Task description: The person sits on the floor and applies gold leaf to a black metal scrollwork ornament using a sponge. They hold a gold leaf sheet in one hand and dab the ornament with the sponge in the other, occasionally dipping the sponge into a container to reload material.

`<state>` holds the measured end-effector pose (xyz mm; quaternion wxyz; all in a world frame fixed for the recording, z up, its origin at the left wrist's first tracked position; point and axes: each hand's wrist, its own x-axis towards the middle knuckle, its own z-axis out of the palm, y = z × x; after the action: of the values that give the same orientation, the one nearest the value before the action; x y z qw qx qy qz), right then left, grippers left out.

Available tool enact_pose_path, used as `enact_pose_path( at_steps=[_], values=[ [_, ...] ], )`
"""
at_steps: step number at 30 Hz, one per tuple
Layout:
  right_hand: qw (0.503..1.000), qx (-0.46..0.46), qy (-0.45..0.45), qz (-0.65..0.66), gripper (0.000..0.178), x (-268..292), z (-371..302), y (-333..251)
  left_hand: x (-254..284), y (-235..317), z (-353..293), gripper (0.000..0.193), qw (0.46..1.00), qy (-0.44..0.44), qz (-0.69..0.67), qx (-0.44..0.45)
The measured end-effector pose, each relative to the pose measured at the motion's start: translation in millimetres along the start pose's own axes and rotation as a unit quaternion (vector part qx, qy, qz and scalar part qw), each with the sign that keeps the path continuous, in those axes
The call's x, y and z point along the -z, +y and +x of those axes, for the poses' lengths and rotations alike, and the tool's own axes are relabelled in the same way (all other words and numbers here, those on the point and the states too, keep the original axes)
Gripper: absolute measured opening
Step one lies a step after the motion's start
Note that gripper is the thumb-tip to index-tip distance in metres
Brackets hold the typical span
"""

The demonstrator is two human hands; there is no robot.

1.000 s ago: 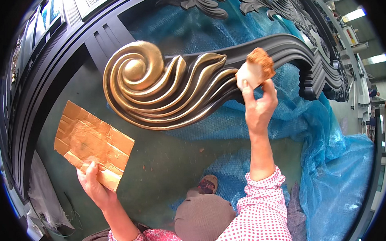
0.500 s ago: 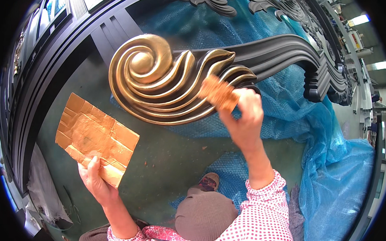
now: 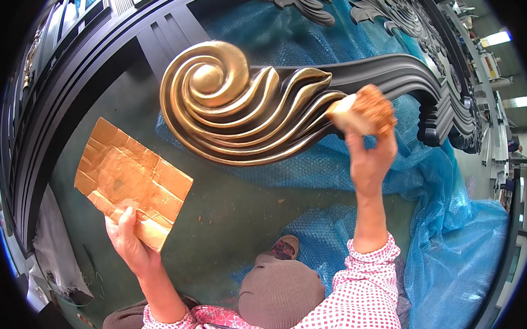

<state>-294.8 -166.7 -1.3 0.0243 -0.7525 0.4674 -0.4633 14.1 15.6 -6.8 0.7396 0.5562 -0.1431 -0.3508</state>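
My left hand (image 3: pixel 132 244) grips the lower edge of a creased cardboard piece (image 3: pixel 136 173) coated in gold paint, thumb on top. In my right hand (image 3: pixel 372 163) is a gold-stained sponge (image 3: pixel 369 109), smeared by motion. It sits at the right tip of a carved scroll ornament (image 3: pixel 207 78), where the leaf-like ridges run into the black moulding. Gold covers the scroll's raised curls, while its grooves stay dark. Whether the sponge touches the carving I cannot tell.
A black curved moulding (image 3: pixel 397 73) continues right from the scroll. The large black frame (image 3: pixel 61 91) arches along the left. Blue bubble wrap (image 3: pixel 448 249) drapes behind and down the right side. More black carved leaves (image 3: pixel 308 7) lie at the top. Dark green floor (image 3: pixel 238 204) shows below.
My right hand with the sponge has moved right and slightly up, from over the ridges to the scroll's right tip. My left hand and the cardboard have hardly moved.
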Motion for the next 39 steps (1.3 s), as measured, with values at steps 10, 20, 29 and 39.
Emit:
enact_pose_path(
  at_steps=[10, 20, 29, 39],
  values=[
    [0.999, 0.036, -0.017, -0.036, 0.026, -2.9, 7.4, 5.3, -3.1, 0.7, -0.2, 0.041, 1.0, 0.0, -0.016, 0.011],
    [0.992, 0.08, -0.075, -0.062, 0.026, 0.4, 14.5, -1.2, -8.8, 1.5, -0.3, 0.037, 1.0, -0.007, -0.027, 0.0],
    [0.975, 0.178, -0.125, -0.04, 0.026, -13.6, 5.6, -19.6, -4.3, 0.8, -2.0, 0.04, 1.0, -0.008, -0.022, 0.002],
    [0.994, 0.083, -0.068, -0.01, 0.027, 2.1, -16.1, -10.5, -2.3, -1.2, 0.8, 0.044, 1.0, -0.007, 0.0, 0.006]
  ],
)
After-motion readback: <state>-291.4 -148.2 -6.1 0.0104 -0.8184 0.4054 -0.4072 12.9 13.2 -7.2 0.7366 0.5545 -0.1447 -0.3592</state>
